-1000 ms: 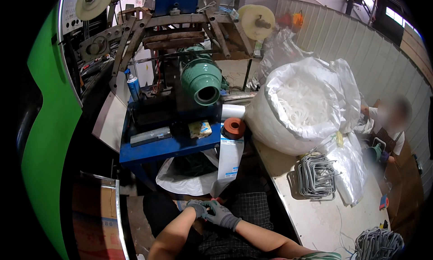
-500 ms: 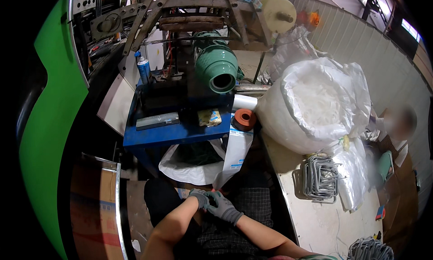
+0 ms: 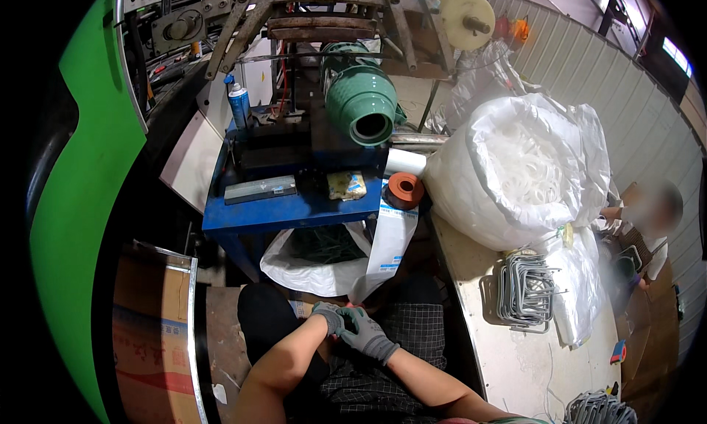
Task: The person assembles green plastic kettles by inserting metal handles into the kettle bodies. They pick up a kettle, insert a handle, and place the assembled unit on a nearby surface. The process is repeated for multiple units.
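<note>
In grey-and-green work gloves, my left hand (image 3: pixel 330 318) and my right hand (image 3: pixel 364 331) meet over my lap. The fingers of both are curled in toward each other. A small patch of red shows at the fingertips, but the gloves cover most of whatever is there and I cannot make out its kind. Just beyond my hands, the end of a long white printed plastic strip (image 3: pixel 392 236) hangs down off the blue table. A white sack (image 3: pixel 313 275) with dark green material inside sits under that table.
On the blue table (image 3: pixel 258 219) are a grey bar (image 3: pixel 259 189), a wrapped block (image 3: pixel 346 185), a brown tape roll (image 3: pixel 404 191), a spray can (image 3: pixel 238 104) and a green motor (image 3: pixel 361 104). To the right stand bent wire frames (image 3: pixel 527 291) and a big white bag (image 3: pixel 471 181). Another person sits far right.
The view has shifted slightly, so the table and its things appear a little to the right. My hands stay together over my lap. At far right the other person's arm has moved.
</note>
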A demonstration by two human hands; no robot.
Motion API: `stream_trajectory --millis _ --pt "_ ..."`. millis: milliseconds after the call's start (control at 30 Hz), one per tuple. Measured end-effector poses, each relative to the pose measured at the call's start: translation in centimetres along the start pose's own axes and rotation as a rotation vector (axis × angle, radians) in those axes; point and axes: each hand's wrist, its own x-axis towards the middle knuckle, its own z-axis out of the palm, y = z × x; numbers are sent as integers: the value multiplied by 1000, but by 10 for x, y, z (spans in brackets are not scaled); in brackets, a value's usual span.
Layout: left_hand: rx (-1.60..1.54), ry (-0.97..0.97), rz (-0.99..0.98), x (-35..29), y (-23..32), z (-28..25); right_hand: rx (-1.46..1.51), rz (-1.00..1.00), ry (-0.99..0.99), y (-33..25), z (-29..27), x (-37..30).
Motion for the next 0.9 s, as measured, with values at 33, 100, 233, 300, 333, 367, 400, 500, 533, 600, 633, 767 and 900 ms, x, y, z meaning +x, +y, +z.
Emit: stream_trajectory --millis 33,100,233,300,333,367,400,500,533,600,633,767,900 --pt "-8 4 -1 2 -1 1 -3 -2 0 1 1 0" --pt "-19 6 -1 5 -2 5 -9 -4 -2 4 2 0" --pt "-3 48 12 3 6 -3 19 -12 3 8 -3 1" --pt "1 62 21 7 8 -7 9 -5 16 15 -5 4" --pt "-9 49 18 9 7 -7 17 -17 21 16 -3 4" --pt "-22 38 13 10 4 -6 23 -31 24 16 -1 6" --pt "-35 38 17 11 1 -8 28 -49 24 16 0 9" --pt "-73 191 45 8 -26 22 32 -205 43 10 18 19" --pt "-170 237 19 8 -23 18 78 -144 84 -8 12 16" --pt "-432 282 38 -62 20 -73 87 -81 275 4 -4 7" --pt "-395 820 71 -49 11 -42 78 -157 378 12 7 14" --pt "-643 1432 -57 -79 -9 -60 664 57 204 43 17 17" --pt "-494 1793 -215 -195 -46 -58 206 -106 128 52 24 12"
